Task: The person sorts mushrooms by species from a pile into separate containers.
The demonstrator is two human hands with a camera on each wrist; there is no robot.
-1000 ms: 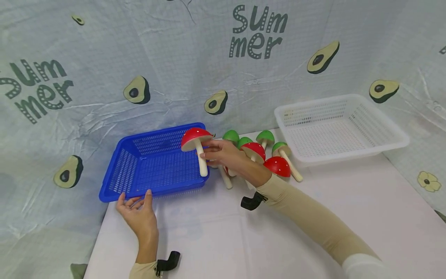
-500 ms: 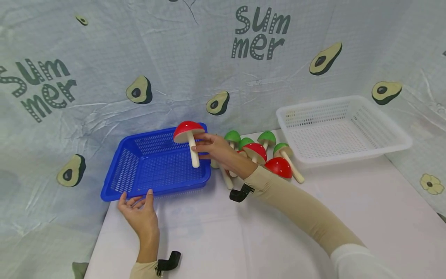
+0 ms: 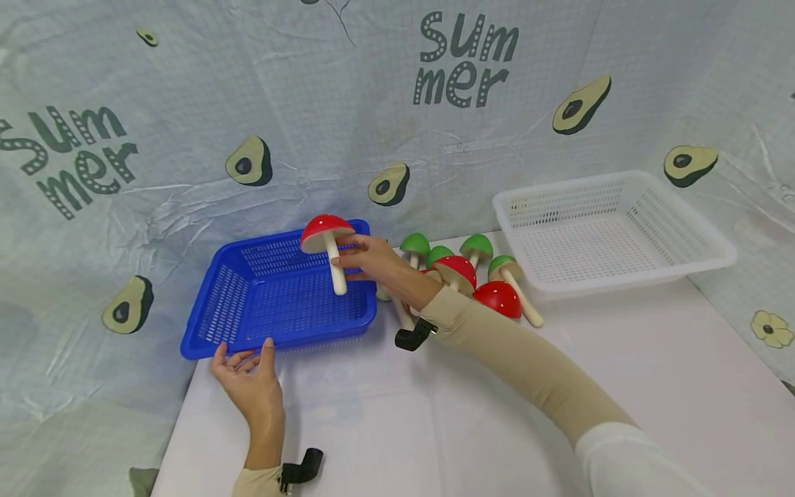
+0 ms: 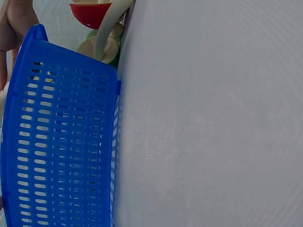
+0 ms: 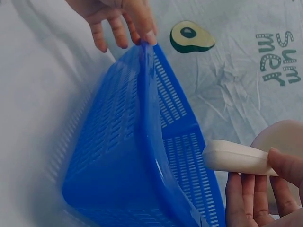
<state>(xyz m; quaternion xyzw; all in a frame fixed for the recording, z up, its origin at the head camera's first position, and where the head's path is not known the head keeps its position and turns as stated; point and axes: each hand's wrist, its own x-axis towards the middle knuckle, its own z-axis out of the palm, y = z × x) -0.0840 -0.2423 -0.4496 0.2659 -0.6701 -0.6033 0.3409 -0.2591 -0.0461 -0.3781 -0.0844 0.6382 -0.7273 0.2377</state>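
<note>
My right hand (image 3: 370, 259) pinches the pale stem of a toy mushroom (image 3: 326, 233) with a white-dotted red cap. It is held upright, cap on top, over the right side of the blue basket (image 3: 273, 339). In the right wrist view, thumb and fingers grip the stem (image 5: 236, 156), its end pointing at the basket. My left hand (image 3: 251, 383) holds the basket's front rim near the left corner, thumb at the rim and fingers curled along its outer side. Inside, the basket's bottom shows bare mesh.
Right of the basket lies a pile of toy mushrooms, some with red caps (image 3: 497, 299), some with green caps (image 3: 477, 246). My right forearm partly covers it. A white basket (image 3: 615, 279) stands at the right rear, near the printed cloth backdrop (image 3: 310, 83).
My right hand has carried the red-capped mushroom left and slightly up, farther over the blue basket. My left hand stays at the rim.
</note>
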